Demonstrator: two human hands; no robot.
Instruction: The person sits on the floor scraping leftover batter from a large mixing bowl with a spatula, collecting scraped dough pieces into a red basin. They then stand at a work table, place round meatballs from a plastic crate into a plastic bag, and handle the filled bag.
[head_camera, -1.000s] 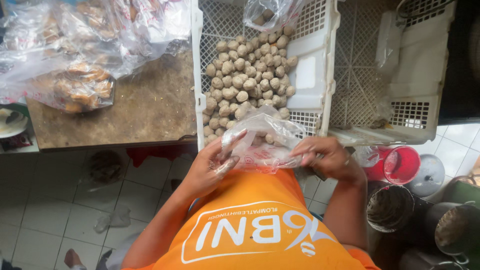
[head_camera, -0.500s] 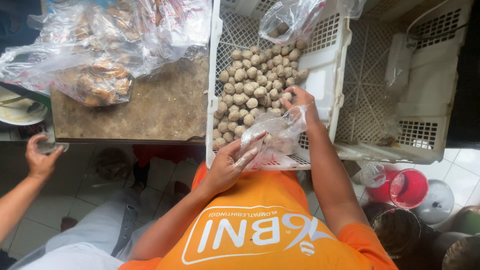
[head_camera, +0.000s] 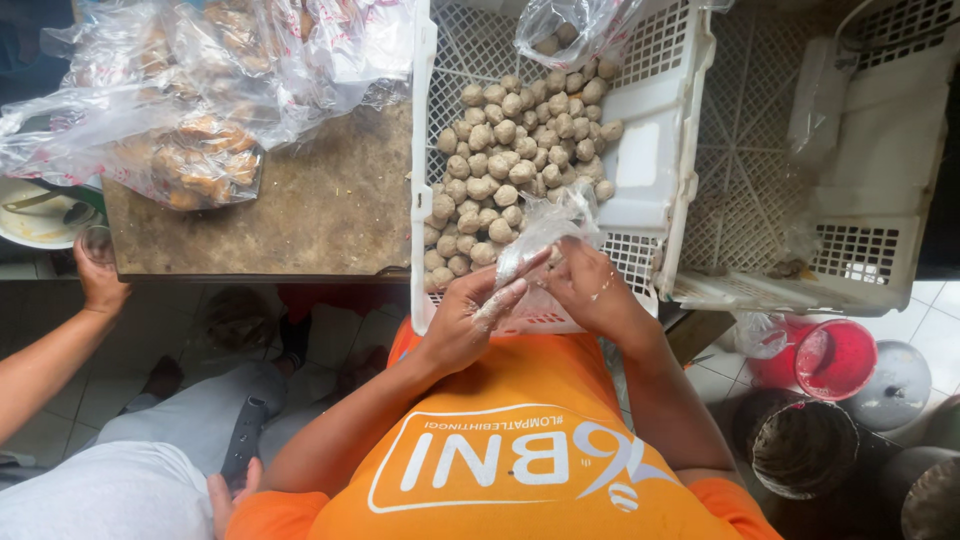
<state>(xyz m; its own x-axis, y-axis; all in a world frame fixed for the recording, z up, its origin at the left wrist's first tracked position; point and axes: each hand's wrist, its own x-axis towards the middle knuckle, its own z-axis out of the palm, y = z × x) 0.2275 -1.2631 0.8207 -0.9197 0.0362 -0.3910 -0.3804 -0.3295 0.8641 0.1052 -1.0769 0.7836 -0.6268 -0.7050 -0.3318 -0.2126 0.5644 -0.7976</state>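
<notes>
Other person's hand (head_camera: 98, 275): far left, at the table's edge, beside a small glass. It belongs to someone else.
Table (head_camera: 320, 205): brown and worn, left of the crate.
Bags of food (head_camera: 190, 95): clear bags heaped on the table, well apart from the working hands.
Left hand (head_camera: 470, 320): fingers curled round the near side of the small bag, pinching the plastic. White powder is on the fingers.
Small bag (head_camera: 545, 225): clear, thin plastic, held between both hands over the near edge of the crate. It runs up and away from the hands, its far end lying over the balls. Whether anything is inside cannot be told.
Right hand (head_camera: 600, 295): just right of the bag, fingers closed on the plastic. It touches the bag from the other side.
Which hand is nearer: both hold the bag; the right hand sits a little closer to the balls.
Balls (head_camera: 520, 160): many small, pale brown, round pieces heaped in the crate, just past the bag.
White crate (head_camera: 650, 150): plastic, full of holes, right in front of the person.
Second crate (head_camera: 850, 170): to the right, mostly bare.
Red tub (head_camera: 835, 360): on the floor, lower right.
</notes>
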